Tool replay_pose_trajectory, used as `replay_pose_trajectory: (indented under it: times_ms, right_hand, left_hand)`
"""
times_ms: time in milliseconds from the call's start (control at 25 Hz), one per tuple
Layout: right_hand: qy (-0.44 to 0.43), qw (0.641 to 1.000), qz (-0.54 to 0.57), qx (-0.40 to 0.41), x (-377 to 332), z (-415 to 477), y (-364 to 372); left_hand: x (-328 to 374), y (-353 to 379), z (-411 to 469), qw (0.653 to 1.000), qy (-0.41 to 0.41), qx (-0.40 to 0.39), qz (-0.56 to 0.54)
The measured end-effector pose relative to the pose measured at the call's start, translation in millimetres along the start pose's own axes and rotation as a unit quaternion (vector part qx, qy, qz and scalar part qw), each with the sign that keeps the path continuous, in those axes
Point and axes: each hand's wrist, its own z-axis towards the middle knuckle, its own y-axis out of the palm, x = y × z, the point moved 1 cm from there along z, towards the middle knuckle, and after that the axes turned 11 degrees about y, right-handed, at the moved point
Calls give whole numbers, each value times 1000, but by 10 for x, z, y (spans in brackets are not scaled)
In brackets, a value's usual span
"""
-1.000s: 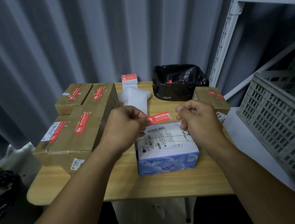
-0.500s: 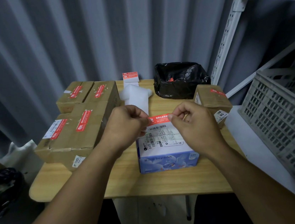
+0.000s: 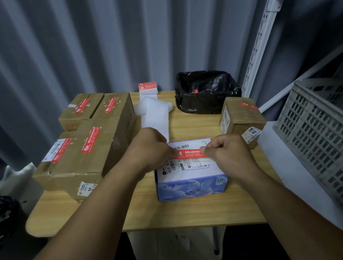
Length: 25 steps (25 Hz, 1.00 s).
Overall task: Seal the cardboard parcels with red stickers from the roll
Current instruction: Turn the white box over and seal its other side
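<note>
Head view: both hands [image 3: 149, 148] pinch a red sticker [image 3: 188, 153] on the blue box [image 3: 191, 186].

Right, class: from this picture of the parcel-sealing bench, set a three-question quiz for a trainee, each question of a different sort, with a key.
1. True or false: the left hand and the right hand each pinch one end of the red sticker.
2. Which lies directly beneath that sticker? A) a brown cardboard parcel B) the blue and white box C) a grey crate
3. Fill in: the bag to the right of the sticker roll is ____ in colour.
Key: 1 true; 2 B; 3 black.
</note>
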Motion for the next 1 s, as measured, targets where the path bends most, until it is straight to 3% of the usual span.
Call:
replay_pose_trajectory:
  times_ms: [1000]
  right_hand:
    - [-22,997,-71,37,59,83,94]
  left_hand:
    - [-168,104,286,994,-16,-24,106]
